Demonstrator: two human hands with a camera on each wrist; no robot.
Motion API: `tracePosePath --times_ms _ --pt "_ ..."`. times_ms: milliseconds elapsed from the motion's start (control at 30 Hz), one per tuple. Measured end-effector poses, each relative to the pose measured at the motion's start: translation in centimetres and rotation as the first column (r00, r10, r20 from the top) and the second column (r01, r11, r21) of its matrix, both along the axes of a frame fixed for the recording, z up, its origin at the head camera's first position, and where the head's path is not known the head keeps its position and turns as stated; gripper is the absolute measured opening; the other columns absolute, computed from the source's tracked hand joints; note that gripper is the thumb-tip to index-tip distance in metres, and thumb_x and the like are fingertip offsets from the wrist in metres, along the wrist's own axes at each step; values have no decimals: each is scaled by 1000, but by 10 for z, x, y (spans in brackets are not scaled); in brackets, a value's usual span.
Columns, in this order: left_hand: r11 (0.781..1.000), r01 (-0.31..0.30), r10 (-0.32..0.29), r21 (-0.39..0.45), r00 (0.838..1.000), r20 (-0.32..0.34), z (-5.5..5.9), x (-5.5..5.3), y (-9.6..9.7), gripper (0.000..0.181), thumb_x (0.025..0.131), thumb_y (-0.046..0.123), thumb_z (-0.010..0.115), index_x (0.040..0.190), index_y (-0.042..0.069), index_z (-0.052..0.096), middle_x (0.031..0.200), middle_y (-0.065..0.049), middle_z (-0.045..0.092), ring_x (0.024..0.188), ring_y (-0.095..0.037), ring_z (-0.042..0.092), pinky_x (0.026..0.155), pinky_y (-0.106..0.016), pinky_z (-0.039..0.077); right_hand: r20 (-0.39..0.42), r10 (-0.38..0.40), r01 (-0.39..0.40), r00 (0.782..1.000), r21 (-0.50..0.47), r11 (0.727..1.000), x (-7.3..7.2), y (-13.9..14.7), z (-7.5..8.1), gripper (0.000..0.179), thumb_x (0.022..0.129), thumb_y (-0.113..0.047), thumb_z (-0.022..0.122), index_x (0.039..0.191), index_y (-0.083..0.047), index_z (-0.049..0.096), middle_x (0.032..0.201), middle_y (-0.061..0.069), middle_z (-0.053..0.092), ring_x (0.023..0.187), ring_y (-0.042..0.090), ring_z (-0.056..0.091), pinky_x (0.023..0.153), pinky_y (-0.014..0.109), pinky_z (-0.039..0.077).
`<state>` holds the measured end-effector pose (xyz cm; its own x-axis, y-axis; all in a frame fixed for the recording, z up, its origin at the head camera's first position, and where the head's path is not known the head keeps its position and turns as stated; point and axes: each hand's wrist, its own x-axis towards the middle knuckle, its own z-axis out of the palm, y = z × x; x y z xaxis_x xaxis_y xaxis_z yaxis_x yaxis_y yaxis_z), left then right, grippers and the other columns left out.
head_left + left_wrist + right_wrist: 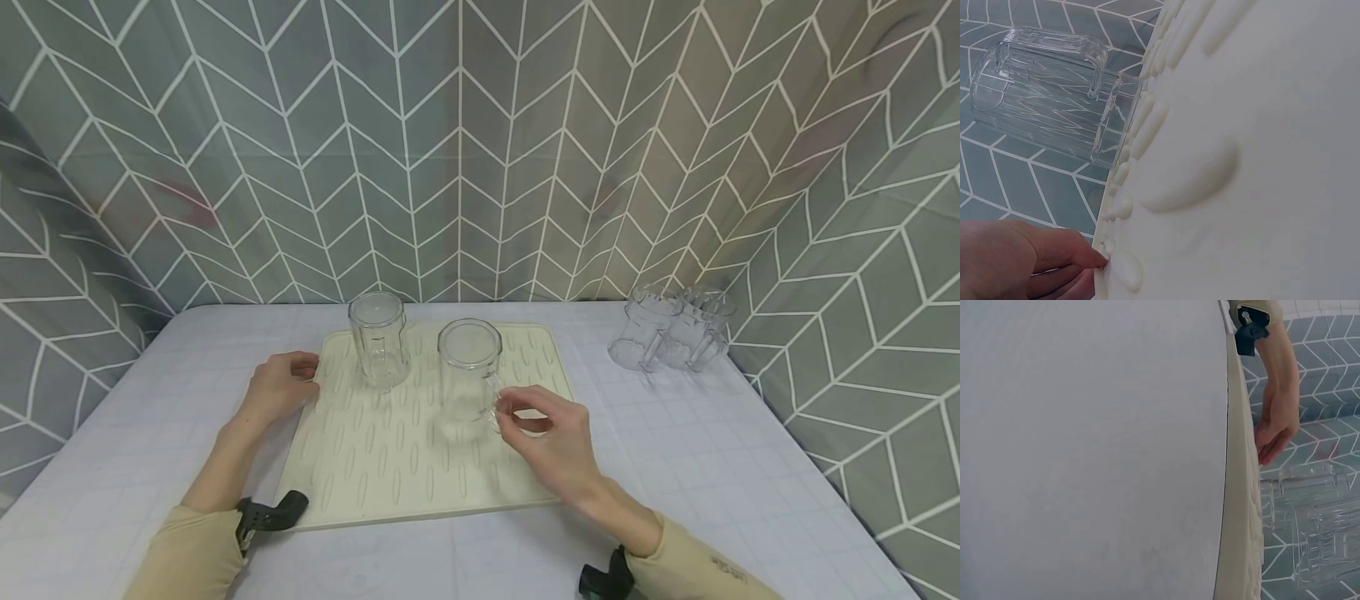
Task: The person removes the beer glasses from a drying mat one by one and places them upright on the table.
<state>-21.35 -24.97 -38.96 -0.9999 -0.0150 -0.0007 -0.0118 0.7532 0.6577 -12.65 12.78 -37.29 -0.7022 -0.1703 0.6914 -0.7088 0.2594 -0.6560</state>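
A clear glass mug (pixel 467 367) stands near the middle of a cream mat (pixel 360 492) with raised oval ridges. My right hand (pixel 551 437) pinches this mug's handle between thumb and fingers; in the right wrist view the hand itself is out of frame. A second clear glass mug (pixel 378 342) stands on the mat's back left part, its handle showing in the left wrist view. Beside the mat's left edge, my left hand (pixel 279 387) has loosely bent fingers, and its fingertips (pixel 1099 259) touch the mat's edge.
More clear glass mugs (pixel 648 329) stand close together at the back right of the table, off the mat. A white cloth (pixel 750 467) covers the table. Patterned grey curtains (pixel 480 150) hang behind and on both sides. Black camera mounts (pixel 273 512) sit at both wrists.
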Motion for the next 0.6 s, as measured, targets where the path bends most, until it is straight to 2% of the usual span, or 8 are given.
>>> tracePosePath --times_ms 300,600 --pt "1000 -1 1 -2 1000 6 1 0 0 56 81 4 60 135 -12 52 125 -34 60 118 -50 56 96 -58 51 -27 -23 23 999 -25 999 -4 11 1 22 80 12 74 99 2 73 89 14 73 80 19 72 66 25 62" --pt "1000 -2 2 -5 1000 7 1 0 1 56 82 4 60 135 -13 52 124 -34 60 117 -50 56 95 -58 52 -2 -53 53 999 -5 999 -8 21 3 21 81 10 73 100 0 74 90 12 74 82 17 72 67 24 62"
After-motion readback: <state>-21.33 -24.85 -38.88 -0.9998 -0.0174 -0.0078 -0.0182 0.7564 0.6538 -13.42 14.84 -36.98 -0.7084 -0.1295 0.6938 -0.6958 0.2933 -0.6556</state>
